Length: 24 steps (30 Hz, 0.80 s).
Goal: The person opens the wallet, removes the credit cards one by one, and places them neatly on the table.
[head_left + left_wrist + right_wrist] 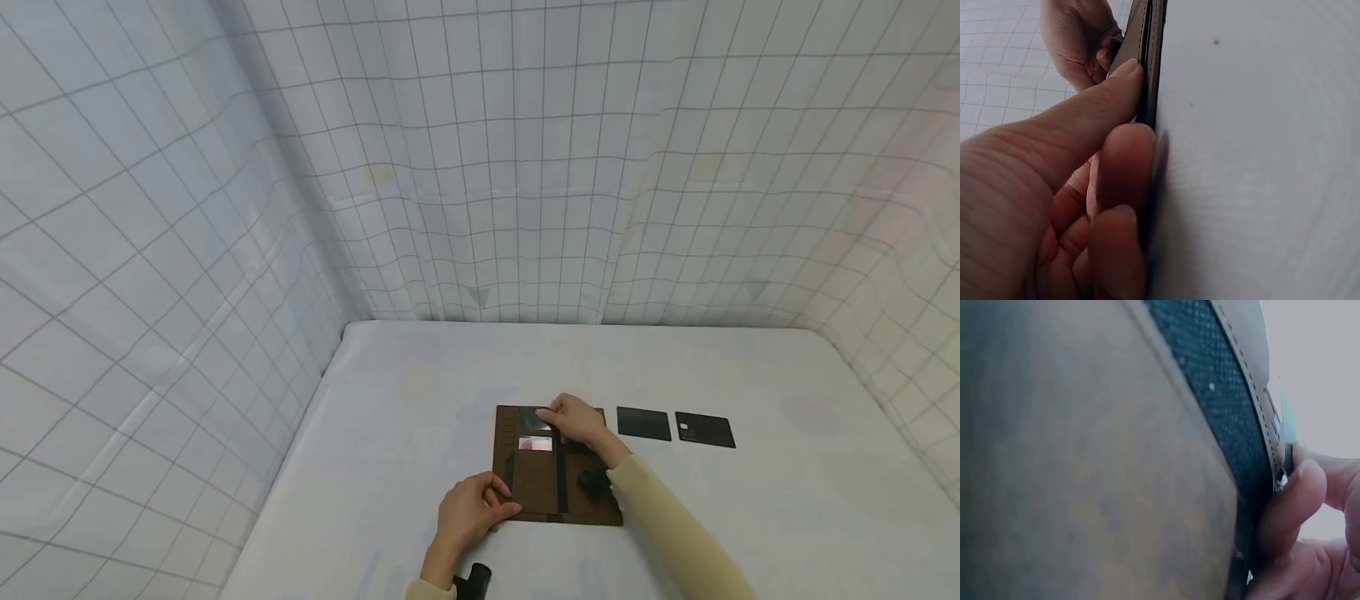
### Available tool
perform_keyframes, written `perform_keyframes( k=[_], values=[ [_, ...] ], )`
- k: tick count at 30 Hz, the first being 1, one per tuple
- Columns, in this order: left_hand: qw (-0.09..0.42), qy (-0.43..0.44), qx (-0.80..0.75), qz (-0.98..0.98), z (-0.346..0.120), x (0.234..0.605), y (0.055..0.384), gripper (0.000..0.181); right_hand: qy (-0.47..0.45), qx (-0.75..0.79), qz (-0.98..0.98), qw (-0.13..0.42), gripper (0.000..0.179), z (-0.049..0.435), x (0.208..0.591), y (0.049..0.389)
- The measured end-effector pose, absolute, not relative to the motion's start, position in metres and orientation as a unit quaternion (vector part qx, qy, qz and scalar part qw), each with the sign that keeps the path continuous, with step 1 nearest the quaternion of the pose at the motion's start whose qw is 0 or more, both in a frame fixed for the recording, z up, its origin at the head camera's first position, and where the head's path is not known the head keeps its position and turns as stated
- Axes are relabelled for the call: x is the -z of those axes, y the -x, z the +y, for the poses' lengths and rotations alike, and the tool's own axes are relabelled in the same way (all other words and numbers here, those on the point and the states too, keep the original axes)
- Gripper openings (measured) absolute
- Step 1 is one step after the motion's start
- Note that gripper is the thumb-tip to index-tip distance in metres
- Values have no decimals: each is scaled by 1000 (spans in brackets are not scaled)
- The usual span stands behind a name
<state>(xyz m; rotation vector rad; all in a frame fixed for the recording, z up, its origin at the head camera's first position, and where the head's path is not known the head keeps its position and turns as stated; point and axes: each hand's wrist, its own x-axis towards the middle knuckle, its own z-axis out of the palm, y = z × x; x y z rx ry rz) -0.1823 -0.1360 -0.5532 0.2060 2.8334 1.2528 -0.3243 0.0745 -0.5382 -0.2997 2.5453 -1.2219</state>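
A brown leather wallet lies opened flat on the white table, a pinkish card showing in one of its pockets. At its lower left edge is my left hand, the thumb on the leather and the curled fingers against the edge. My right hand reaches over the far part of the wallet and pinches a dark, shiny card by its right side. Edge-on, that card stands at the fingertips in the right wrist view. How deep it sits in a pocket is hidden.
Right of the wallet, a plain black card and a black card with a chip and lettering lie on the table. White grid-patterned curtains enclose the table at the back and sides.
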Motion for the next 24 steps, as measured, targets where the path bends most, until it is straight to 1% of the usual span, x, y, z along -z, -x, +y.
perform_keyframes(
  k=[5,18,24],
  values=[
    [20,-65,-405,912,-136,552,183,24,92,430,888,137,30,73,540,325],
    [20,-63,-397,915,-136,555,180,24,123,456,866,164,34,79,541,326],
    [20,-63,-400,914,-135,552,182,24,120,458,870,140,31,79,544,328]
  ],
)
